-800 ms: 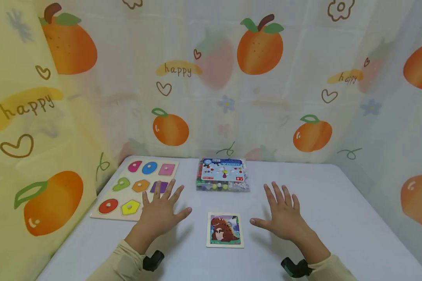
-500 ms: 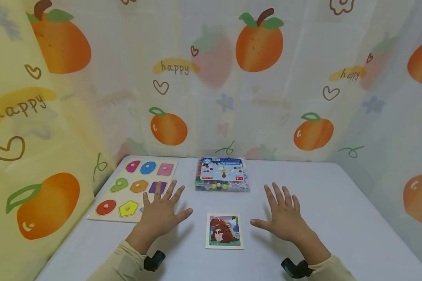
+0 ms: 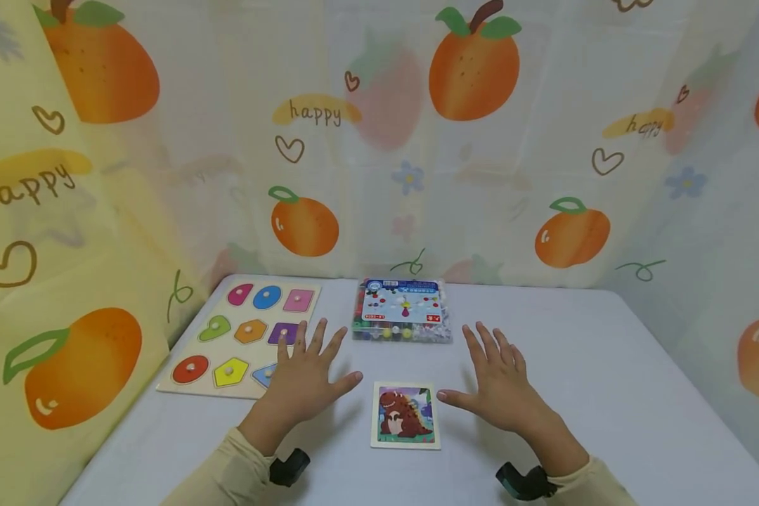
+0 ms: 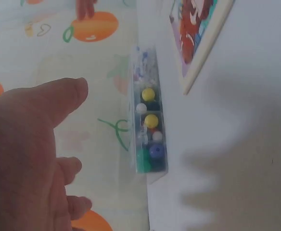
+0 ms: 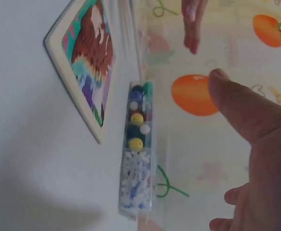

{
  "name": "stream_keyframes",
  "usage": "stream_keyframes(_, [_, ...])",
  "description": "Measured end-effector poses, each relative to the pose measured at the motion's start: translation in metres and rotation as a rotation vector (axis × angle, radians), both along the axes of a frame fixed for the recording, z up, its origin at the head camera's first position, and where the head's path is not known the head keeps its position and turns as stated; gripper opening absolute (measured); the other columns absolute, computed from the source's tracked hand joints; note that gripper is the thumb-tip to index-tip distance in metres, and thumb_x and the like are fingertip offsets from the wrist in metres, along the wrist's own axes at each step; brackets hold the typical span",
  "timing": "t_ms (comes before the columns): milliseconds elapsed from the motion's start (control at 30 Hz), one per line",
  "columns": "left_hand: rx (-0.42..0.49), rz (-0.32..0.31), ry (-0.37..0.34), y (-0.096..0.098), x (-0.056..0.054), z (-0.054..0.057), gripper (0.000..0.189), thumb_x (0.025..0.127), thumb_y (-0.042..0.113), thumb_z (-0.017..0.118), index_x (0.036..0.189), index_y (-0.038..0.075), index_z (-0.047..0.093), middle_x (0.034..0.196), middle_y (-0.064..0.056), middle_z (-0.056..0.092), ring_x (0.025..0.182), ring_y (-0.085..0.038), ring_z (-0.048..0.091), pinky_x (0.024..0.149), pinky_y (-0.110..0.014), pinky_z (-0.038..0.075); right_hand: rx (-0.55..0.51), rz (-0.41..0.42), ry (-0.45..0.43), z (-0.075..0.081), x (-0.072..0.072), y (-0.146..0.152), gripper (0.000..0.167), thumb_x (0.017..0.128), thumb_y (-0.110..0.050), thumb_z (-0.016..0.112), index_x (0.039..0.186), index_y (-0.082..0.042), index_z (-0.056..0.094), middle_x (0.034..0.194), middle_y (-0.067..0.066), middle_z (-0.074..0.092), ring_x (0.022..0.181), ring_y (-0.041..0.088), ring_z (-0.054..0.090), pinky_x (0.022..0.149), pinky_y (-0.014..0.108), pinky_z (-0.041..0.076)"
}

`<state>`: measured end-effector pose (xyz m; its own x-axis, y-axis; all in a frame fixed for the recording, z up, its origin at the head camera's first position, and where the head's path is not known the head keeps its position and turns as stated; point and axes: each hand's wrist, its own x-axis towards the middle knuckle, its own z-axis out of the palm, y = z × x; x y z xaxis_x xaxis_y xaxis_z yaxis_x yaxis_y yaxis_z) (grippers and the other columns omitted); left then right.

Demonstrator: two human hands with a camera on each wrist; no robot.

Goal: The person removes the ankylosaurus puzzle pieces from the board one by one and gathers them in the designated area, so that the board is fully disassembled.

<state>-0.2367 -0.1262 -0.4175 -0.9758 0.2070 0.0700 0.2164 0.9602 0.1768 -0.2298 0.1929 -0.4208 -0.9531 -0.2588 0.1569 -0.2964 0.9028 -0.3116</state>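
Observation:
A small square dinosaur puzzle [image 3: 405,415] in a pale frame lies flat on the white table, between the two hands. To its left my left hand [image 3: 306,383] hovers with fingers spread, its fingertips overlapping the shape board's right edge in the head view. On the other side my right hand [image 3: 498,386] is held over the table, fingers spread and thumb pointing at the puzzle's right edge. Both hands hold nothing. Behind them sits a clear plastic box of beads [image 3: 402,310] with a blue printed label; its colored beads show through the side in both wrist views.
A wooden shape board [image 3: 238,336] with colorful knobbed pieces lies at the back left of the table. A fruit-print curtain [image 3: 379,176] hangs behind and along both sides. Each wrist wears a black camera mount [image 3: 289,467].
Both hands have moved inward toward the dinosaur puzzle, the left to the right and the right to the left. The head view has shifted slightly. Nothing was picked up.

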Motion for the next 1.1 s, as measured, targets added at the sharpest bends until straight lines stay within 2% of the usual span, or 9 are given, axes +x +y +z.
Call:
stream_keyframes(100, [0.063, -0.026, -0.014, 0.008, -0.001, -0.002, 0.082, 0.089, 0.071, 0.048, 0.154, 0.024, 0.033, 0.154, -0.01, 0.036, 0.144, -0.038, 0.021, 0.111, -0.067, 0.0, -0.104, 0.005, -0.051, 0.0, -0.001, -0.006, 0.109, 0.077, -0.072, 0.064, 0.156, -0.012, 0.019, 0.159, 0.017, 0.02, 0.142, 0.043, 0.014, 0.108, 0.069, 0.013])
stream_keyframes(233, [0.211, -0.071, -0.024, 0.022, -0.001, -0.007, 0.062, 0.091, 0.058, 0.058, 0.142, 0.023, 0.054, 0.133, -0.002, 0.061, 0.129, -0.026, 0.05, 0.111, -0.065, -0.002, -0.303, -0.008, -0.169, -0.003, -0.003, -0.013, 0.096, 0.083, -0.064, 0.065, 0.154, -0.014, 0.026, 0.155, 0.015, 0.03, 0.14, 0.04, 0.022, 0.104, 0.07, 0.025])
stream_keyframes(333, [0.287, -0.111, -0.013, 0.032, 0.001, -0.016, 0.043, 0.092, 0.049, 0.063, 0.127, 0.024, 0.066, 0.123, 0.002, 0.066, 0.123, -0.023, 0.055, 0.109, -0.068, -0.005, -0.428, -0.045, -0.252, -0.014, -0.004, -0.02, 0.091, 0.084, -0.059, 0.068, 0.154, -0.016, 0.028, 0.151, 0.011, 0.037, 0.139, 0.037, 0.026, 0.1, 0.07, 0.031])
stream_keyframes(433, [0.32, -0.142, -0.006, 0.041, 0.003, -0.03, 0.035, 0.091, 0.044, 0.066, 0.119, 0.025, 0.07, 0.122, 0.002, 0.065, 0.123, -0.027, 0.051, 0.108, -0.07, -0.001, -0.493, -0.052, -0.285, -0.029, -0.002, -0.026, 0.085, 0.084, -0.052, 0.072, 0.151, -0.015, 0.034, 0.146, 0.009, 0.043, 0.138, 0.034, 0.028, 0.102, 0.066, 0.032])
stream_keyframes(567, [0.339, -0.193, -0.035, 0.05, 0.004, -0.049, 0.038, 0.089, 0.045, 0.069, 0.119, 0.023, 0.068, 0.127, -0.003, 0.06, 0.124, -0.032, 0.045, 0.106, -0.07, 0.013, -0.472, -0.005, -0.26, -0.049, 0.0, -0.031, 0.064, 0.086, -0.042, 0.074, 0.139, -0.013, 0.053, 0.142, 0.01, 0.048, 0.135, 0.035, 0.029, 0.104, 0.064, 0.031])
stream_keyframes(733, [0.355, -0.221, -0.101, 0.058, 0.002, -0.065, 0.051, 0.085, 0.054, 0.069, 0.125, 0.022, 0.064, 0.131, -0.008, 0.052, 0.122, -0.031, 0.04, 0.1, -0.062, 0.025, -0.417, 0.027, -0.201, -0.059, 0.001, -0.031, 0.04, 0.087, -0.037, 0.075, 0.119, -0.016, 0.065, 0.139, 0.013, 0.05, 0.132, 0.039, 0.031, 0.103, 0.066, 0.028])
stream_keyframes(933, [0.41, -0.221, -0.11, 0.064, -0.004, -0.068, 0.056, 0.083, 0.06, 0.069, 0.127, 0.026, 0.063, 0.13, -0.006, 0.046, 0.12, -0.027, 0.035, 0.099, -0.056, 0.025, -0.373, -0.004, -0.17, -0.06, -0.008, -0.029, 0.023, 0.085, -0.033, 0.077, 0.105, -0.026, 0.068, 0.139, 0.009, 0.05, 0.134, 0.036, 0.03, 0.104, 0.064, 0.028])
stream_keyframes(1100, [0.394, -0.235, -0.065, 0.067, -0.004, -0.069, 0.05, 0.082, 0.061, 0.068, 0.122, 0.032, 0.066, 0.132, -0.006, 0.046, 0.119, -0.027, 0.036, 0.097, -0.055, 0.027, -0.322, 0.001, -0.154, -0.062, -0.01, -0.028, 0.019, 0.084, -0.032, 0.078, 0.1, -0.031, 0.068, 0.139, 0.007, 0.049, 0.133, 0.034, 0.031, 0.103, 0.064, 0.03])
